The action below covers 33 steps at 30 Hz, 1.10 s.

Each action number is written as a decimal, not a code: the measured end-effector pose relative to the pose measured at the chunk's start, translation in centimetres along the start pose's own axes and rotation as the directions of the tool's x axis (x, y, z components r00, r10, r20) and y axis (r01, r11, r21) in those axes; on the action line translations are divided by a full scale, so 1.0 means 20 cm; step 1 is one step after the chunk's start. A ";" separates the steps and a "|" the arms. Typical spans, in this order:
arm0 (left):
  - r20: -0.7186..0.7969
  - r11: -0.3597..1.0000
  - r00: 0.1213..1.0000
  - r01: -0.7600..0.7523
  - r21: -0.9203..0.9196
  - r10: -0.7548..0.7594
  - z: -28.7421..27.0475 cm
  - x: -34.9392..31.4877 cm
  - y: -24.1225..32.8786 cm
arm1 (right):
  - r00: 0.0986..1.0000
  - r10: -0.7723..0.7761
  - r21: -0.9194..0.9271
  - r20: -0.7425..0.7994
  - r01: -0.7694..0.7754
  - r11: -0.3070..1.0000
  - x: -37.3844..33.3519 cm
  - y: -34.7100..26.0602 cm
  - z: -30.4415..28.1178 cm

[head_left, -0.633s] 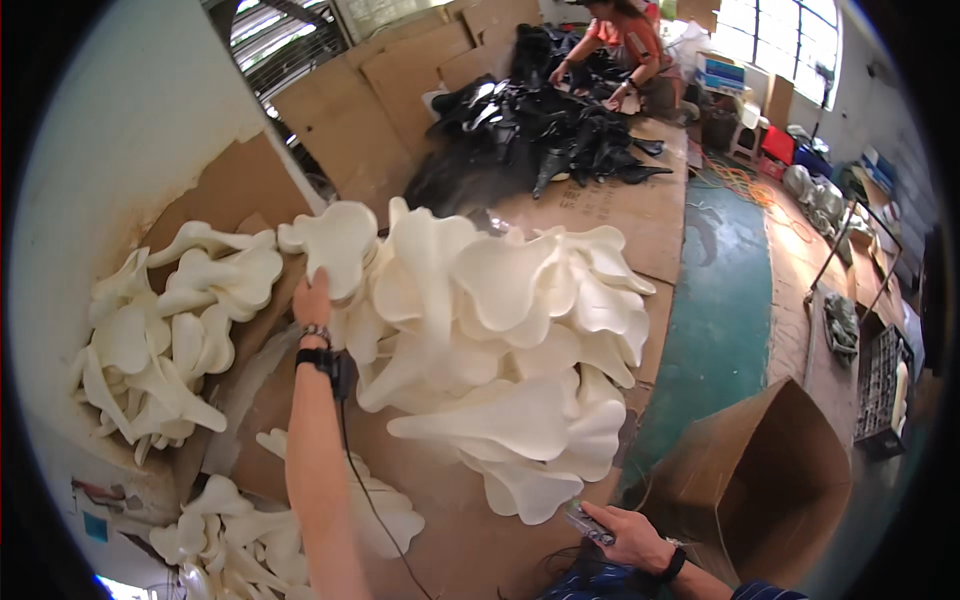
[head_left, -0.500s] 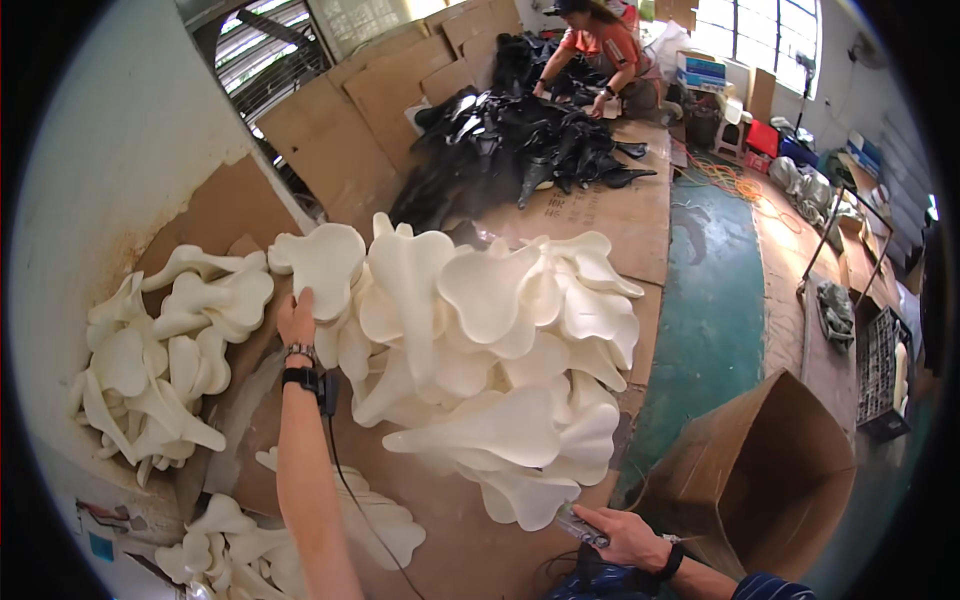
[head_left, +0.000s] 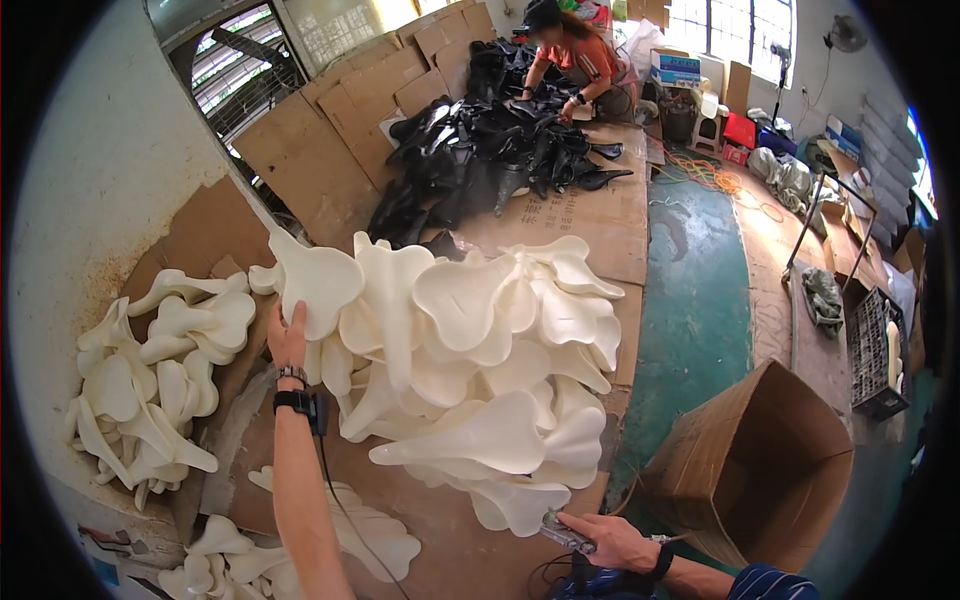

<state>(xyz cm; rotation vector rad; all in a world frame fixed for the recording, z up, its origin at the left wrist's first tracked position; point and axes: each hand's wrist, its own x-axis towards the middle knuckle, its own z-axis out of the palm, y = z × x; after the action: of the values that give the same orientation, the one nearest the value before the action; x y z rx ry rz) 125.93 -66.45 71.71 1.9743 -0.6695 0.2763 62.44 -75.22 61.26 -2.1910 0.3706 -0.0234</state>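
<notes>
A large heap of white, saddle-shaped foam pads (head_left: 480, 430) spreads across the middle of the cardboard-covered surface. My left hand (head_left: 288, 338) reaches to the heap's left edge, its fingers closed on the wide end of one foam saddle pad (head_left: 322, 285). That pad's narrow nose points up and to the left. Low on the right, my right hand (head_left: 612, 543) grips a small silver-grey tool (head_left: 566, 532) just beside the lowest pads; its exact kind is unclear. A cable runs from a dark band on my left wrist.
More white pads lie in a pile (head_left: 150, 380) by the left wall and another (head_left: 235, 560) at lower left. An open cardboard box (head_left: 700, 470) stands at right. Beyond the heap, a co-worker (head_left: 585, 65) bends over black saddle-shaped pieces (head_left: 480, 150). A black crate (head_left: 880, 355) sits far right.
The pad at my left hand has turned, its narrow nose now showing up and to the left. The whole view has shifted slightly; my right hand keeps the tool in nearly the same place.
</notes>
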 end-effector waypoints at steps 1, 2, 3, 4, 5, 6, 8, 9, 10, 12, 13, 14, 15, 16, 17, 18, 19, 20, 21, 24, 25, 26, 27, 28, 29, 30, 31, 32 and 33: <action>-0.032 1.000 0.999 -0.011 0.001 0.011 -0.02 -0.02 0.00 | 1.000 -0.008 0.001 0.005 0.008 1.000 0.00 0.00 0.00; -0.061 1.000 0.998 -0.023 -0.003 0.022 -0.01 -0.04 0.01 | 1.000 -0.009 0.006 0.003 0.009 1.000 0.00 0.00 -0.01; -0.092 0.999 0.995 -0.033 -0.005 0.032 -0.02 -0.08 0.03 | 1.000 -0.013 0.012 0.003 0.013 1.000 0.01 0.00 -0.01; -0.121 0.999 0.992 -0.023 -0.032 0.019 -0.04 -0.13 0.03 | 1.000 -0.017 0.018 0.006 0.017 1.000 0.01 0.00 -0.01; -0.143 0.998 0.990 -0.021 -0.066 0.011 -0.03 -0.20 0.08 | 1.000 -0.013 0.024 -0.002 0.013 1.000 0.00 0.02 -0.01; -0.166 0.995 0.986 -0.018 -0.101 0.002 -0.04 -0.29 0.12 | 1.000 -0.009 0.029 -0.008 0.009 1.000 -0.01 0.04 0.02; -0.138 0.977 0.988 0.034 -0.208 -0.064 -0.09 -0.52 0.19 | 1.000 -0.026 0.049 -0.016 0.027 0.998 -0.02 0.05 0.02; -0.124 0.969 0.987 0.073 -0.238 -0.105 -0.13 -0.66 0.22 | 0.999 -0.044 0.062 -0.017 0.045 0.997 -0.01 0.03 0.01; -0.109 0.957 0.983 0.111 -0.269 -0.145 -0.17 -0.82 0.25 | 0.998 -0.063 0.073 -0.019 0.064 0.995 -0.01 0.01 0.00; -0.066 0.943 0.976 0.184 -0.277 -0.209 -0.26 -1.14 0.28 | 0.993 -0.113 0.085 -0.016 0.114 0.990 0.00 -0.01 0.00; -0.063 0.940 0.969 0.214 -0.266 -0.239 -0.32 -1.31 0.28 | 0.990 -0.141 0.093 -0.014 0.141 0.986 0.01 -0.03 0.00; -0.060 0.934 0.961 0.247 -0.256 -0.271 -0.38 -1.48 0.27 | 0.989 -0.149 0.096 -0.006 0.149 0.984 0.01 -0.06 0.00; -0.058 0.913 0.936 0.323 -0.250 -0.347 -0.43 -1.64 0.24 | 0.988 -0.156 0.097 0.005 0.155 0.983 0.01 -0.09 -0.01; -0.050 0.882 0.904 0.399 -0.250 -0.424 -0.47 -1.79 0.20 | 0.988 -0.156 0.094 0.015 0.154 0.984 0.01 -0.12 -0.01; -0.051 0.873 0.892 0.426 -0.240 -0.449 -0.51 -1.94 0.17 | 0.986 -0.167 0.108 0.013 0.165 0.980 0.00 -0.15 -0.01; -0.055 0.860 0.877 0.454 -0.231 -0.478 -0.55 -2.08 0.13 | 0.984 -0.179 0.120 0.015 0.176 0.977 0.00 -0.18 -0.01; -0.043 0.826 0.834 0.535 -0.180 -0.550 -0.63 -2.27 0.05 | 0.978 -0.208 0.139 0.035 0.201 0.970 0.01 -0.21 -0.01; -0.026 0.782 0.786 0.610 -0.126 -0.617 -0.69 -2.43 -0.05 | 0.973 -0.227 0.156 0.046 0.217 0.964 0.01 -0.24 -0.01; -0.004 0.728 0.730 0.681 -0.077 -0.684 -0.73 -2.58 -0.11 | 0.969 -0.239 0.168 0.057 0.227 0.959 0.00 -0.28 -0.01; -0.053 0.729 0.733 0.680 0.084 -0.678 -0.78 -2.90 -0.05 | 0.958 -0.274 0.186 0.087 0.255 0.949 -0.01 -0.42 -0.03; -0.010 0.702 0.719 0.683 0.201 -0.695 -0.82 -2.98 -0.04 | 0.953 -0.288 0.193 0.095 0.266 0.944 -0.01 -0.46 -0.03; 0.019 0.672 0.688 0.701 0.239 -0.725 -0.84 -3.07 -0.07 | 0.943 -0.315 0.211 0.104 0.289 0.934 -0.02 -0.49 -0.01; 0.049 0.643 0.658 0.713 0.278 -0.751 -0.85 -3.15 -0.10 | 0.933 -0.342 0.230 0.108 0.311 0.922 -0.02 -0.51 0.00; 0.080 0.616 0.627 0.720 0.319 -0.775 -0.85 -3.23 -0.14 | 0.924 -0.367 0.249 0.111 0.331 0.910 -0.02 -0.54 0.01; 0.106 0.586 0.589 0.736 0.339 -0.801 -0.86 -3.27 -0.16 | 0.919 -0.370 0.264 0.136 0.326 0.908 -0.02 -0.57 0.02; 0.133 0.557 0.549 0.749 0.359 -0.825 -0.85 -3.31 -0.18 | 0.916 -0.374 0.255 0.143 0.332 0.908 -0.02 -0.61 0.02; 0.159 0.528 0.508 0.760 0.379 -0.846 -0.84 -3.35 -0.21 | 0.913 -0.379 0.246 0.150 0.337 0.909 -0.02 -0.66 0.01; 0.190 0.492 0.455 0.822 0.288 -0.870 -0.83 -3.39 -0.24 | 0.909 -0.384 0.238 0.162 0.342 0.909 -0.01 -0.69 0.01; 0.219 0.442 0.400 0.874 0.200 -0.890 -0.82 -3.44 -0.28 | 0.905 -0.396 0.239 0.159 0.354 0.904 -0.01 -0.71 0.02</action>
<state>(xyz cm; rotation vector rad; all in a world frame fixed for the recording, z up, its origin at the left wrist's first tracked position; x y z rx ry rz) 73.91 -26.98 43.77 2.1559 0.3230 -0.7027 65.94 -66.91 72.25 -2.0055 -0.1713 -0.0470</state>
